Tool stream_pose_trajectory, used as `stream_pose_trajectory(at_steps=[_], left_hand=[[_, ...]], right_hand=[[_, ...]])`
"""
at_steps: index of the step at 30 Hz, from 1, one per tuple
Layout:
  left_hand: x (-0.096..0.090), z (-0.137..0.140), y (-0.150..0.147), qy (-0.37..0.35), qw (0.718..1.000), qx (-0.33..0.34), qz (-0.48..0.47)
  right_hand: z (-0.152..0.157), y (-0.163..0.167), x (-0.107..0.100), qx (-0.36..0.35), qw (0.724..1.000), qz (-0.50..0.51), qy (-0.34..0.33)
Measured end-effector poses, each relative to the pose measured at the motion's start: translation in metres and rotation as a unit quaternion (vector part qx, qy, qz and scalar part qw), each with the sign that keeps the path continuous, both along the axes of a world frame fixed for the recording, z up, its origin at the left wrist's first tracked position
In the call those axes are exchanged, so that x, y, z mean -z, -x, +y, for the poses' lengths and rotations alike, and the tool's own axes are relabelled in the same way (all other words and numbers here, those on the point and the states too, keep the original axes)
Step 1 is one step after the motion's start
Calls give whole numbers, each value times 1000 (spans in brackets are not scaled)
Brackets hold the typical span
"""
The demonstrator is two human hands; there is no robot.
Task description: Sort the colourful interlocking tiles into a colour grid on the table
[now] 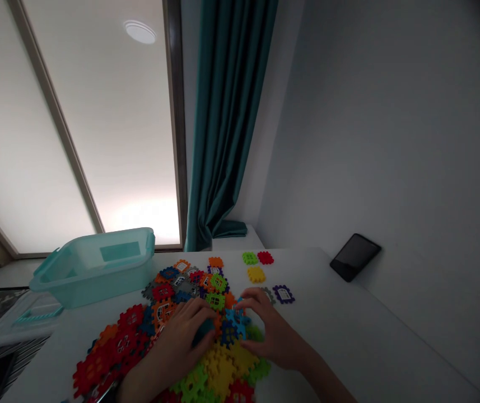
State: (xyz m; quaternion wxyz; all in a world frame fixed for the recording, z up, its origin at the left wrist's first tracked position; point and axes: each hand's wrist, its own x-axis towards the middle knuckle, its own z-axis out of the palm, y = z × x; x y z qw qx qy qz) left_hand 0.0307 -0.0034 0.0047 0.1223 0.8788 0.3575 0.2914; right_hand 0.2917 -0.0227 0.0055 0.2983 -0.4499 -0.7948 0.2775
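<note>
A mixed pile of plastic interlocking building tiles with notched edges lies on the white table. My left hand [183, 338] is over the middle of the pile, thumb and fingers curled around a dark blue tile [203, 331], partly hidden by the fingers. To its right, my right hand [271, 333] has its thumb and fingertips at the edges of a light blue tile [236, 320]. Yellow tiles [223, 369] lie below, between the hands. Red tiles [117, 344] gather left of my left wrist, and a green tile [215, 301] sits just beyond the hands.
A teal plastic bin [97, 274] stands at the back left, its lid [21, 319] beside it. Several tiles lie apart at the right, including a purple one [284, 294] and a yellow one [256, 274]. A black tablet-like device [355, 257] is by the right wall. A curtain [227, 123] hangs behind.
</note>
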Motion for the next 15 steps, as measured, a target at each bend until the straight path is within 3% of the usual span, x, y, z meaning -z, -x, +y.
stream_pose_trajectory(at_steps=[8,15], left_hand=[[-16,-5,-23,0,992,71,104],[-14,-2,-60,5,980,140,144]], right_hand=[[-19,-66,31,83,995,-52,19],[-28,-78,28,80,990,-103,56]])
